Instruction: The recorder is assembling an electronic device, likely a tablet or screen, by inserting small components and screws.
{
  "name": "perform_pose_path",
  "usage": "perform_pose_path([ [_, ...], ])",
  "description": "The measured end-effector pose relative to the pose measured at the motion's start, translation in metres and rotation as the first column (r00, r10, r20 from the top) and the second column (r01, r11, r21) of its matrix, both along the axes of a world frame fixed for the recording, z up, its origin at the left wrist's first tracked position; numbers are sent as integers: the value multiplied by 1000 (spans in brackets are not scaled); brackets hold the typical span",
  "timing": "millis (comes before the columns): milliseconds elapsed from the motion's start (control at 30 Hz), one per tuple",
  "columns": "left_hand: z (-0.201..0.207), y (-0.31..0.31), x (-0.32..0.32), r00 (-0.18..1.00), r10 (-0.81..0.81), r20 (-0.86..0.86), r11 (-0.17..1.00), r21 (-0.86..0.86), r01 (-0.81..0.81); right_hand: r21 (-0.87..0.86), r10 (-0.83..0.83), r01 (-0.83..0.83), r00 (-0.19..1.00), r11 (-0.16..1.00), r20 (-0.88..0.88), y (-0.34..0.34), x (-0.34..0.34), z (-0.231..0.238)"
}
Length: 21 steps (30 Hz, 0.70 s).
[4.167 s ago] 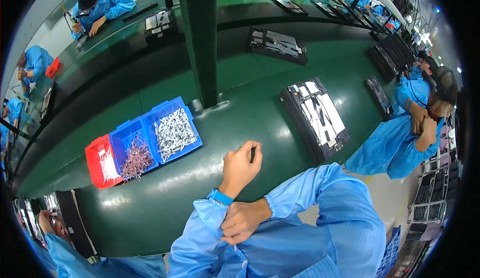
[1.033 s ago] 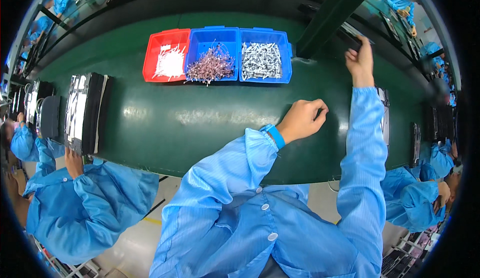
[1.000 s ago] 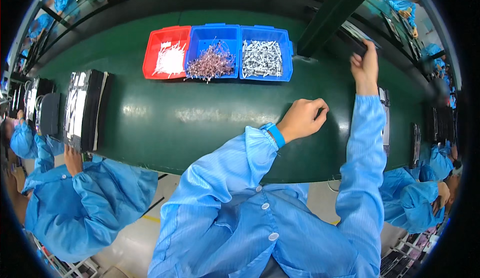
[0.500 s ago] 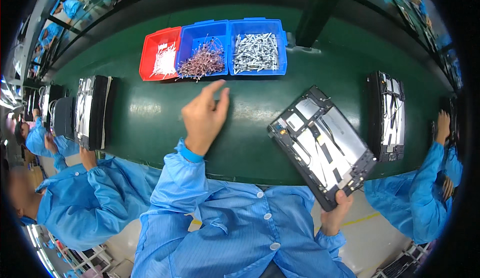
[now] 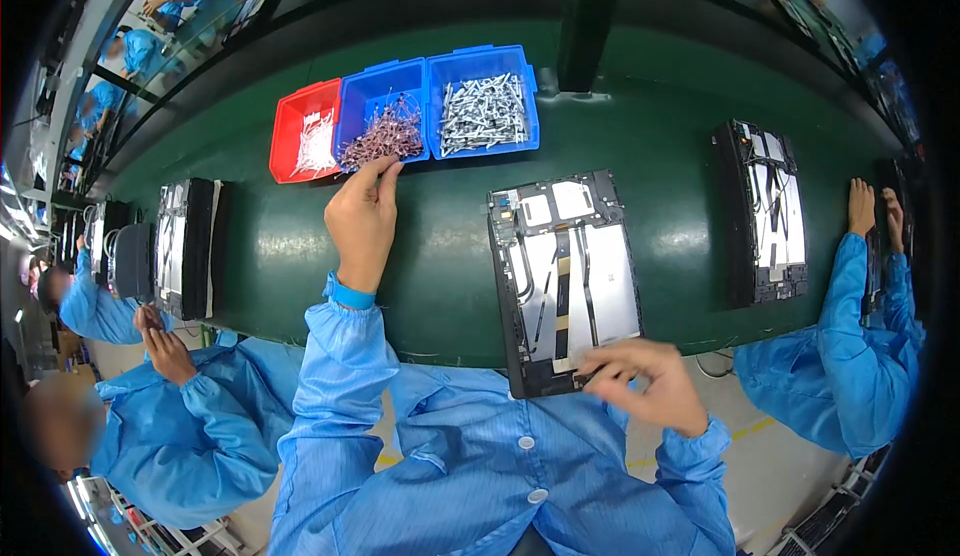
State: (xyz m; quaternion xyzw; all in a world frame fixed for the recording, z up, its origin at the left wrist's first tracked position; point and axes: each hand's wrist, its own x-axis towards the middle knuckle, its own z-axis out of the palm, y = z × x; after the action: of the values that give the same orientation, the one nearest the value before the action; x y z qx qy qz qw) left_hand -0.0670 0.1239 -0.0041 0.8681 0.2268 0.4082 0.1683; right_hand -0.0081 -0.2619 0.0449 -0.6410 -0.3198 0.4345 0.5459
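Note:
My left hand (image 5: 363,221) is at the front edge of the middle blue bin (image 5: 383,74). Its thumb and index finger pinch together beside a heap of thin reddish-brown wired parts (image 5: 385,134); whatever lies between the fingertips is too small to make out. An opened tablet-like device (image 5: 615,266), with silver panels, black cables and a black frame, lies on the green bench with its near end past the front edge. Over its near right corner hovers or rests my right hand (image 5: 650,381), fingers apart and loosely bent; contact is unclear.
A red bin (image 5: 290,121) holds white strips; the right blue bin (image 5: 530,106) holds silver-grey pieces. Stacks of similar devices stand at left (image 5: 185,246) and right (image 5: 775,211). A dark post (image 5: 590,36) rises behind the bins. Co-workers in blue sit on both sides.
My left hand has moved forward to the middle bin and its fingers have closed. The device has turned from slanted to nearly straight, and my right hand has come from its underside to above its corner.

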Motion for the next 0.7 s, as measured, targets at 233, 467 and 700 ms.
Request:
perform_pose_path([
  [233, 7, 6, -1, 989, -39, 143, 877, -470, 102, 33, -589, 597, 778, 801, 218, 18, 47, -12],
  [467, 8, -3, -5, 964, 5, 265, 742, -648, 174, 40, -542, 586, 719, 810, 435, 24, 52, -35],
  [700, 24, -57, -22, 956, 26, 293, 556, -799, 229, -35, -448, 531, 746, 847, 493, 35, 27, -29],
])
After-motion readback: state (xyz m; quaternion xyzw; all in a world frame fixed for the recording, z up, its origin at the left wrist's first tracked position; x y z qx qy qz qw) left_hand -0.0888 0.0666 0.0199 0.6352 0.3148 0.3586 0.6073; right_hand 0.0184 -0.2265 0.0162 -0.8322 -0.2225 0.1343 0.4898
